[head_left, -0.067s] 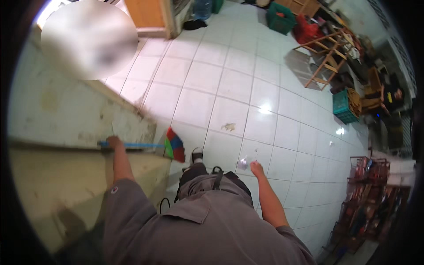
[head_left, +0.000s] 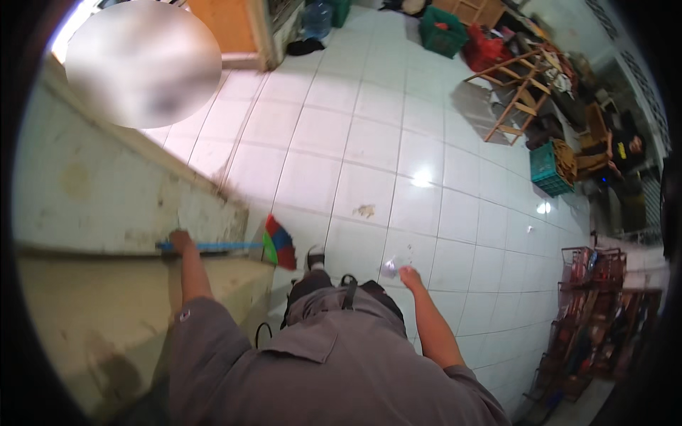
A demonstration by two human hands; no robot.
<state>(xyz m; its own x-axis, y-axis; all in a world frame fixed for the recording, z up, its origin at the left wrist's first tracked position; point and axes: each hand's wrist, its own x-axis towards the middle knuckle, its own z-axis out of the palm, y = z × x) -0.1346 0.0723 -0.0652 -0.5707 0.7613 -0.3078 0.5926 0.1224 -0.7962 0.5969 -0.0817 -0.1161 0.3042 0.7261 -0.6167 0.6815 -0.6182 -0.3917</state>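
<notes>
My left hand (head_left: 182, 241) is closed round the blue handle of a broom (head_left: 231, 246), at the left beside the wall. The handle lies almost level across the view. Its head of red, blue and green bristles (head_left: 279, 243) points right, close to my shoe (head_left: 315, 257). My right hand (head_left: 410, 276) is out over the tiles with its fingers closed. A small clear, crinkled piece of plastic (head_left: 391, 268) shows just left of its fingers. Whether the fingers grip this plastic or it lies on the floor, I cannot tell.
White floor tiles (head_left: 369, 135) bear a brownish patch (head_left: 364, 211). A yellowish ledge (head_left: 142, 298) runs along the left. A wooden folding frame (head_left: 518, 99), a teal crate (head_left: 550, 169) and a green crate (head_left: 442, 32) stand far right. Reddish racks (head_left: 597, 312) line the right; a person (head_left: 625, 148) is behind.
The floor and surroundings have shifted slightly down and left in the view. Both hands keep nearly the same pose, and the broom stays in my left hand.
</notes>
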